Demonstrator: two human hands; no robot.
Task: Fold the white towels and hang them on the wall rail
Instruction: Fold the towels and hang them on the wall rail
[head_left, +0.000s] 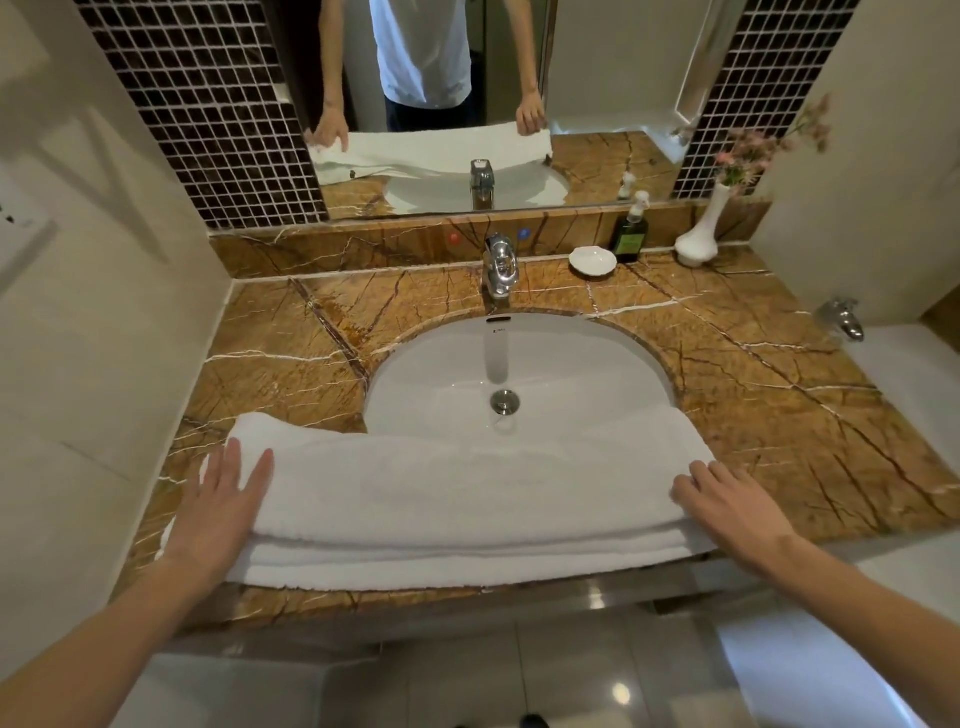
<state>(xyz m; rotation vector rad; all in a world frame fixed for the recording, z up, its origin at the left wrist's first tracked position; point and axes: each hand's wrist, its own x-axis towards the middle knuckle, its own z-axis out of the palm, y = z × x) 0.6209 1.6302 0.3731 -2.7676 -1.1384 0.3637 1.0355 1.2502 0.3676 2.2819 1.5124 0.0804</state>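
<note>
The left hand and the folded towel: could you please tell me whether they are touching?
Touching. The head view shows the left hand lying flat with straight fingers on the left end of the towel.

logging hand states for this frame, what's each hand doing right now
Left hand: open, flat on the left end of the white towel.
Right hand: fingers curled over the towel's right end, apparently gripping it.

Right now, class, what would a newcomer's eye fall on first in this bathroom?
The folded white towel lies along the front edge of the brown marble counter, partly over the sink. The left hand lies flat on its left end; the right hand curls over its right end. A white vase stands back right.
</note>
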